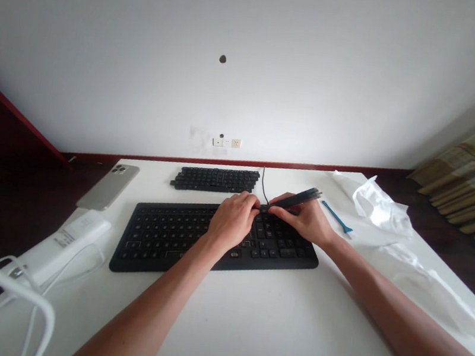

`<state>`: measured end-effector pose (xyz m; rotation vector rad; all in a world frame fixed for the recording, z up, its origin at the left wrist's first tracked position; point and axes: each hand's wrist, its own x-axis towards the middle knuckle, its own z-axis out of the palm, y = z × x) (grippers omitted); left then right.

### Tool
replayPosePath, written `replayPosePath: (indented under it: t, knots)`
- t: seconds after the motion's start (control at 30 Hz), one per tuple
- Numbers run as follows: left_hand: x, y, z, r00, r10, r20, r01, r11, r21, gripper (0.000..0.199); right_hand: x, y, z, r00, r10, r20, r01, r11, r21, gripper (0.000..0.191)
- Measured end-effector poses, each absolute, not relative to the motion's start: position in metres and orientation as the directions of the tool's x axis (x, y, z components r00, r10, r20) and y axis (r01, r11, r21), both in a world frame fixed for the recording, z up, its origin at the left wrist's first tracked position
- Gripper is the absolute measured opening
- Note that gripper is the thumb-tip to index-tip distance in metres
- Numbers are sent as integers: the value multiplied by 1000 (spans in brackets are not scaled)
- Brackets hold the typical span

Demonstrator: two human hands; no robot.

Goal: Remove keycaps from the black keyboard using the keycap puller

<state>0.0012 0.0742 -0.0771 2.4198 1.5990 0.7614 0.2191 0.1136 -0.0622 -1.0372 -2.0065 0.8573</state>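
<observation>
A black keyboard [165, 233] lies on the white table, its left part stripped of keycaps, while many keys on the right are in place. My left hand [235, 217] is closed over its back edge, fingers curled and their tips partly hidden. My right hand [303, 217] grips a slim black brush [300, 198], slanted up to the right with a frayed, lighter end. Its thumb and fingertips come close to the left fingers, by the keyboard's back edge. Behind the keyboard, loose black keycaps [217, 179] are laid out in rows.
A blue tool [336, 216] lies right of my right hand, near crumpled white plastic [381, 207]. A phone [108, 186] and a white power strip [58, 246] with looped cable are at the left. A black cable [263, 183] runs behind the keyboard.
</observation>
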Motion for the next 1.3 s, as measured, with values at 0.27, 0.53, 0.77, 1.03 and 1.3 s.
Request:
replayPosePath:
  t: [0.27, 0.53, 0.77, 1.03, 1.3]
  knots:
    - [1, 75, -77, 329, 883, 334, 813, -445, 375, 14, 219, 106, -54, -490, 834, 255, 461, 496, -736, 32]
    - [2, 75, -77, 301, 898, 322, 816, -417, 401, 9, 214, 103, -61, -454, 833, 317, 482, 529, -699, 32]
    - [1, 75, -77, 295, 894, 338, 802, -423, 421, 9, 205, 109, -66, -400, 843, 360, 483, 528, -699, 33]
    - [1, 75, -78, 313, 892, 326, 819, -428, 384, 14, 204, 114, -67, -352, 874, 334, 555, 483, -677, 43]
    - [1, 74, -78, 316, 885, 342, 822, -435, 367, 17, 199, 116, -67, -270, 918, 289, 618, 396, -679, 53]
